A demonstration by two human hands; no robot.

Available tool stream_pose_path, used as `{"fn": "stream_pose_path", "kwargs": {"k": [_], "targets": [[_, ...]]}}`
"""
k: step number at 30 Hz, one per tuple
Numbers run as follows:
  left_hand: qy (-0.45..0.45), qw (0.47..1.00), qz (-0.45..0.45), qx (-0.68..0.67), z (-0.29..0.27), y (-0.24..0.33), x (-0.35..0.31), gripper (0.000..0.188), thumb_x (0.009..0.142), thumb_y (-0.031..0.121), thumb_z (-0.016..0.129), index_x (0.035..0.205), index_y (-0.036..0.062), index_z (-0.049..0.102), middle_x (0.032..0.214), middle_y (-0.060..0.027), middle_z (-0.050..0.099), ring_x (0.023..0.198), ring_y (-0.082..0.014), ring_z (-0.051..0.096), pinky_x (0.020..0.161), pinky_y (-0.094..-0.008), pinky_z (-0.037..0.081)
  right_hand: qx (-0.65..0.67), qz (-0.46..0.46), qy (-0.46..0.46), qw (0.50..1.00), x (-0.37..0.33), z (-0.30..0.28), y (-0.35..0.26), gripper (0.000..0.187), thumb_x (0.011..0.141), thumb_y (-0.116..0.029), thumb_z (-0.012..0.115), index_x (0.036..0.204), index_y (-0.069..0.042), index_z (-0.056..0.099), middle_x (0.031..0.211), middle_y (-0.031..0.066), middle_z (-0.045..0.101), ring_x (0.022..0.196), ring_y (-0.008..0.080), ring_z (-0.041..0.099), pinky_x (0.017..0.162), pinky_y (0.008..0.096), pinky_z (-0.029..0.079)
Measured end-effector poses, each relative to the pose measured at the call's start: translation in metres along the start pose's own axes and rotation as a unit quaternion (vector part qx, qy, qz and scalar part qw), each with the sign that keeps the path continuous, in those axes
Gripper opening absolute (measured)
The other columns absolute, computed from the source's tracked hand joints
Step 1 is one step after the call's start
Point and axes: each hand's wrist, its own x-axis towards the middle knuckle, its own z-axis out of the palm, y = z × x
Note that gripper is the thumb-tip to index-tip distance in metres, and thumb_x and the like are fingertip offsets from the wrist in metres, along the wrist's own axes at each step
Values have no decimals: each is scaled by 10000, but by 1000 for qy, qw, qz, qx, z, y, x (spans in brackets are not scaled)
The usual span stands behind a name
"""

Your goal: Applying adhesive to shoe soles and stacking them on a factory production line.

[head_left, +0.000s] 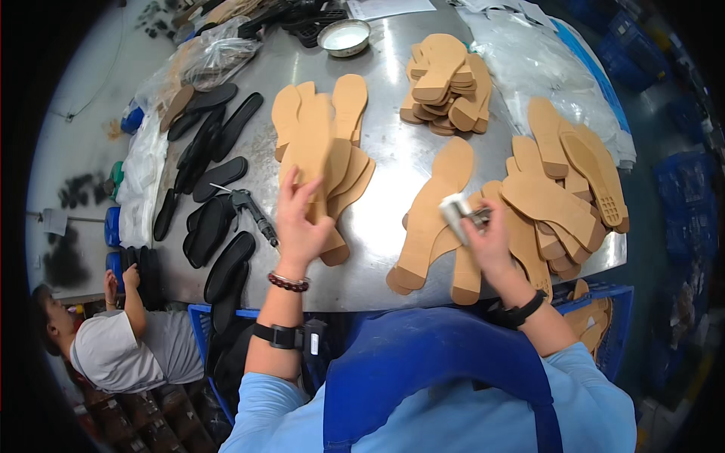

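My left hand [300, 220] has its fingers apart beside a motion-blurred tan insole [308, 140]. That insole stands over a fanned pile of tan insoles [355, 175], and whether a finger touches it is hard to see. In my right hand [489, 240] is a small white pad with a metal clip [456, 211], slightly blurred. Below the pad lie several overlapping tan insoles [427, 223], heel ends toward me. To its right is a heaped pile of tan insoles [555, 198], one with a grid pattern at its heel.
A stacked insole pile [445, 83] and a bowl of white liquid [344, 36] stand farther back. At left lie black soles [219, 174] and an air blow gun [249, 214]. Plastic sheeting [521, 57] covers the right back. A co-worker [128, 347] is at lower left.
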Motion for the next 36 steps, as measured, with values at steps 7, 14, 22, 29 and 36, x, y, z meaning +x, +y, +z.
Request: {"fn": "stream_pose_path", "kwargs": {"k": [7, 14, 22, 29, 36], "targets": [[-25, 972, 64, 224, 19, -26, -20, 524, 688, 81, 694, 1195, 27, 575, 1314, -238, 484, 1175, -411, 473, 1031, -474, 376, -212, -338, -171, 901, 6, 55, -1, 317, 740, -10, 574, 1054, -36, 538, 882, 128, 543, 833, 294, 559, 700, 399, 467], [-292, 954, 23, 66, 126, 48, -96, 1064, 679, 412, 796, 1500, 108, 191, 1337, -310, 350, 1265, -456, 357, 1035, -534, 311, -262, -202, -37, 943, 110, 51, 20, 196, 761, -5, 567, 944, -4, 498, 926, 207, 562, 899, 381, 543, 778, 448, 471], [-290, 955, -17, 61, 121, 38, -103, 991, 654, 227, 769, 1464, 53, 225, 1365, -300, 316, 1276, -451, 331, 1051, -513, 307, -174, -311, -128, 926, 30, 62, -1, 318, 674, 6, 637, 972, -8, 528, 906, 200, 563, 881, 385, 553, 751, 454, 463], [-157, 984, 41, -70, 57, 28, -57, 827, 639, 163, 667, 1395, 27, 362, 1320, -258, 432, 1231, -421, 428, 1070, -458, 355, -235, -43, -31, 971, 120, 16, 31, 316, 802, -86, 662, 1067, -29, 499, 939, 214, 601, 895, 411, 583, 765, 475, 474], [-148, 948, -53, 275, -48, -48, -31, 722, 666, 220, 701, 1342, 97, 483, 1390, -261, 400, 1240, -430, 428, 1051, -514, 329, -89, -145, -135, 976, -28, 48, -3, 320, 793, -114, 680, 1060, -32, 524, 898, 184, 564, 846, 369, 579, 752, 435, 478]]}}
